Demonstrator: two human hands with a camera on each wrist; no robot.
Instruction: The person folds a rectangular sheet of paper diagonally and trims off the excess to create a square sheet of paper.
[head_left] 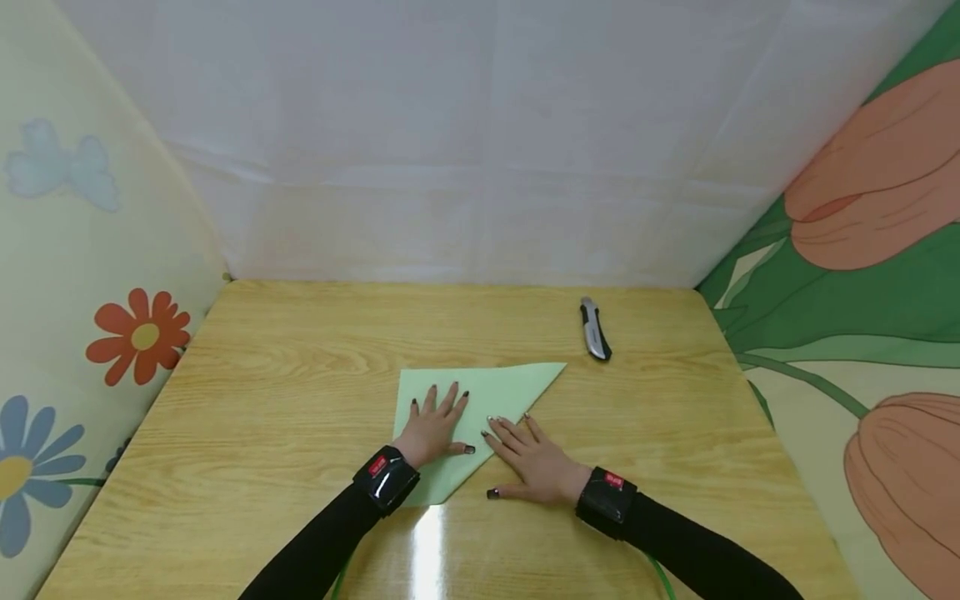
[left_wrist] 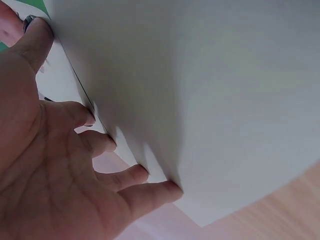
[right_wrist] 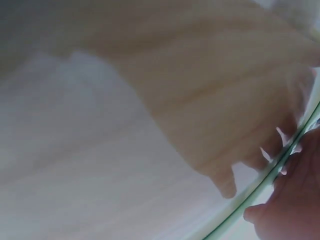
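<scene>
Table (head_left: 285,400) stretches well past the left hand (head_left: 432,432) and right hand (head_left: 536,462), fingers straight. Paper (head_left: 495,387) lies under both, slanted edge beneath the right.

1. Two hands: one left hand (head_left: 433,432), one right hand (head_left: 538,463), with five fingers (head_left: 459,407) each, thumbs included.
2. One piece of green paper (head_left: 495,387).
3. One utility knife (head_left: 593,330).
4. Two black wristbands (head_left: 386,481), each bearing one red label (head_left: 378,466).
5. Two black sleeves (head_left: 315,542).
6. Two visible bits of green cord (head_left: 660,575).
7. One tabletop (head_left: 262,400).
8. One white backdrop (head_left: 480,142).
9. Two large printed daisies (head_left: 145,336): one red, one blue.
10. Two large printed tulips (head_left: 885,167).
11. One pale blue butterfly-like print (head_left: 63,169).
</scene>
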